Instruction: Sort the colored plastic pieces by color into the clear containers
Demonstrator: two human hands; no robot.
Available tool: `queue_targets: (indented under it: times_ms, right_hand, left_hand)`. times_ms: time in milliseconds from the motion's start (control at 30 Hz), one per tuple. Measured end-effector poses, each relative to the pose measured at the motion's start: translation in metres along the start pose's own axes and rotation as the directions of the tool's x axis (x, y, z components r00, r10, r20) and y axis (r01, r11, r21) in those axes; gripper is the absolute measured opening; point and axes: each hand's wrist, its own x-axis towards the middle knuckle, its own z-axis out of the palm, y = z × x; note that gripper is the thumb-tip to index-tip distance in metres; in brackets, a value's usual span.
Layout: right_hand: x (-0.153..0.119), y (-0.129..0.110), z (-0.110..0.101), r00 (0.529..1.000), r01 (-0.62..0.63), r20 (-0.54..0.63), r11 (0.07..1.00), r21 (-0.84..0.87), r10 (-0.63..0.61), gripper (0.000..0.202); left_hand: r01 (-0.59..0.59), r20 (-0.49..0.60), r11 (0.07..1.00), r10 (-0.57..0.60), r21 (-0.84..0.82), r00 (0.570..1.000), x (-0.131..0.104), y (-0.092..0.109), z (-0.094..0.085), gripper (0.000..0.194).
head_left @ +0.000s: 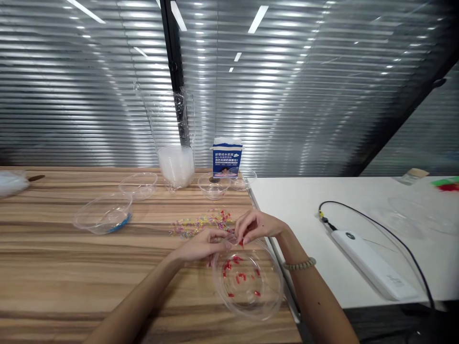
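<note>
A clear plastic bowl (247, 313) stands near the right edge of the wooden table, with several small red pieces (241, 277) scattered over its bottom. My left hand (206, 246) is closed on the bowl's far left rim, thumb and fingers together. Over the same rim, my right hand (256, 225) pinches a small red piece (241, 242) between thumb and fingertips. Just beyond both hands lies a loose spread of small multicoloured pieces (195, 225), yellow, pink, purple and red; my hands hide part of it.
Another clear bowl (86, 224) holds blue pieces (122, 223). Further clear bowls (138, 185), a wrapped bowl stack (176, 167) and a blue carton (225, 160) stand at the back. On the white table (287, 205) lie a white power bank (373, 265) and a black cable (380, 220).
</note>
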Motion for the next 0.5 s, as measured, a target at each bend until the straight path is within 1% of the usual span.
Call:
queue_targets:
  times_ms: [100, 167, 200, 233, 267, 333, 367, 400, 433, 500]
  right_hand:
    - [-0.002, 0.001, -0.001, 0.999, -0.009, 0.035, 1.000, -0.001, 0.009, 0.021]
    - [-0.002, 0.002, -0.001, 1.000, -0.018, 0.001, 1.000, 0.010, 0.018, 0.021]
    - [-0.002, 0.003, -0.002, 0.998, -0.031, -0.048, 0.999, 0.016, 0.032, 0.021]
    - [-0.002, 0.005, -0.002, 0.991, -0.051, -0.121, 0.999, 0.017, 0.052, 0.021]
    - [-0.001, 0.008, -0.003, 0.974, -0.080, -0.211, 0.997, 0.010, 0.080, 0.021]
    - [0.000, 0.016, -0.006, 0.912, -0.169, -0.386, 0.985, -0.042, 0.140, 0.022]
    - [0.001, 0.021, -0.008, 0.880, -0.225, -0.447, 0.970, -0.088, 0.163, 0.022]
    - [0.002, 0.027, -0.010, 0.857, -0.277, -0.485, 0.950, -0.142, 0.177, 0.022]
    - [0.002, 0.033, -0.012, 0.846, -0.319, -0.499, 0.927, -0.195, 0.186, 0.021]
    - [0.001, 0.043, -0.015, 0.848, -0.370, -0.489, 0.889, -0.269, 0.205, 0.020]
  left_hand:
    - [-0.002, 0.016, 1.000, 0.002, 0.012, 1.000, 0.001, 0.000, 0.000, 0.056]
    - [0.002, 0.018, 1.000, -0.002, 0.008, 1.000, 0.001, -0.001, -0.001, 0.058]
    - [0.004, 0.014, 1.000, -0.004, 0.006, 1.000, 0.001, -0.001, -0.001, 0.059]
    - [0.005, 0.010, 1.000, -0.005, 0.006, 1.000, 0.001, -0.001, -0.001, 0.061]
    - [0.005, 0.005, 1.000, -0.005, 0.008, 1.000, 0.001, -0.002, -0.001, 0.062]
    - [-0.001, 0.015, 1.000, 0.001, 0.013, 1.000, 0.001, -0.003, -0.002, 0.062]
    - [-0.007, 0.029, 1.000, 0.006, 0.012, 1.000, 0.000, -0.003, -0.002, 0.062]
    - [-0.012, 0.049, 1.000, 0.012, 0.010, 0.999, 0.000, -0.004, -0.002, 0.060]
    - [-0.016, 0.070, 1.000, 0.015, 0.008, 0.997, 0.000, -0.004, -0.003, 0.059]
    - [-0.008, 0.105, 1.000, 0.007, 0.009, 0.994, -0.001, -0.005, -0.003, 0.058]
